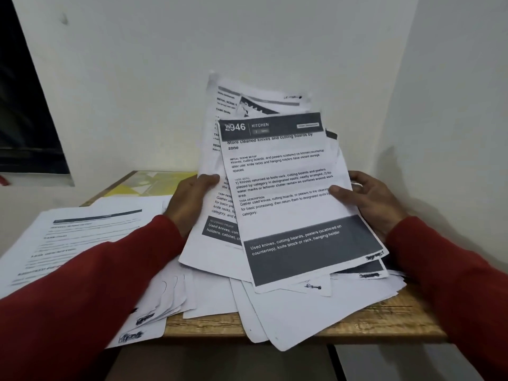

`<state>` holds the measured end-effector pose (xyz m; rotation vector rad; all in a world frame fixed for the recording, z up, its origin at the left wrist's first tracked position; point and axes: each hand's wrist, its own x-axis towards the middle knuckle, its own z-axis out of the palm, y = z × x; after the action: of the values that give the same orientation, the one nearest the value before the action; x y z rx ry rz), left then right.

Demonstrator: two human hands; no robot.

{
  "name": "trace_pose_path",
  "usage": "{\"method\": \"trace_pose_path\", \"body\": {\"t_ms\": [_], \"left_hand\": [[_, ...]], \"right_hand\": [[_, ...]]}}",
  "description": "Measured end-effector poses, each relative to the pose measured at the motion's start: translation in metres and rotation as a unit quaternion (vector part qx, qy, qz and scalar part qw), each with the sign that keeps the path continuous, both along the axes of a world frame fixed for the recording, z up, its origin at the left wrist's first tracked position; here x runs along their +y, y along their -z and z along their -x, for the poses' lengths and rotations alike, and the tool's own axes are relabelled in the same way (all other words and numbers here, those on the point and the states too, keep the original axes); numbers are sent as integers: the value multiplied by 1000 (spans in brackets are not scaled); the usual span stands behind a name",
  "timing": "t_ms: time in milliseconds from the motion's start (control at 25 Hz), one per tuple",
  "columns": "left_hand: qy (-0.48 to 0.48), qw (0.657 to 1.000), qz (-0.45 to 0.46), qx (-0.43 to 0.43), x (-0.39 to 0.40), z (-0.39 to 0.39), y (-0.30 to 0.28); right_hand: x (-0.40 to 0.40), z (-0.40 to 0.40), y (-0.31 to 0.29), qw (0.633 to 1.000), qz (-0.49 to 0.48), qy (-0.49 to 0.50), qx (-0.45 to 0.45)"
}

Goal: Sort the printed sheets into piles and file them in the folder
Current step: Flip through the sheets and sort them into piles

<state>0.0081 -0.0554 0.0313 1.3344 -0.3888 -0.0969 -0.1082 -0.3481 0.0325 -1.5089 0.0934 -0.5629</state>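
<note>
1. Both hands share the grip: the left hand holds the left edge of a raised bundle of printed sheets, thumb on the front and fingers curled behind; the right hand holds the right edge the same way, its thumb pressed on the face of the front sheet.
2. Between the two hands the bundle stands tilted up toward the person, its long axis running from the near bottom edge away and upward to the wall. The sheets are fanned, not squared: the front one leans right, those behind lean left.
3. Left of the left hand, and just beside that sleeve, a flatter pile lies face up on the bench; the left hand is the nearer one to it, so a sheet headed there would likely peel off leftward.
4. Below the grip, loose sheets lie scattered on the bench, some overhanging its near edge.
5. Beyond the left hand a yellowish flat thing shows at the back; whether it is the folder I cannot tell.
6. The front sheet is white with a dark header band reading "2946 KITCHEN", black text blocks and a dark band near its foot; it is slightly creased.
</note>
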Motion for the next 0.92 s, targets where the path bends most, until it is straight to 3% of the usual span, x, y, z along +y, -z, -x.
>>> {"method": "trace_pose_path", "body": {"t_ms": [200, 440, 680, 920], "left_hand": [[28, 999, 24, -18, 1, 5, 4], [33, 999, -25, -22, 0, 7, 5], [15, 997, -65, -47, 2, 2, 6], [75, 997, -28, -2, 3, 6, 4]], "right_hand": [[1, 0, -1, 1000, -9, -3, -13], [0, -1, -1, 1000, -8, 11, -15], [-10, -3, 2, 995, -89, 32, -36], [-9, -3, 1, 994, -107, 21, -30]]}}
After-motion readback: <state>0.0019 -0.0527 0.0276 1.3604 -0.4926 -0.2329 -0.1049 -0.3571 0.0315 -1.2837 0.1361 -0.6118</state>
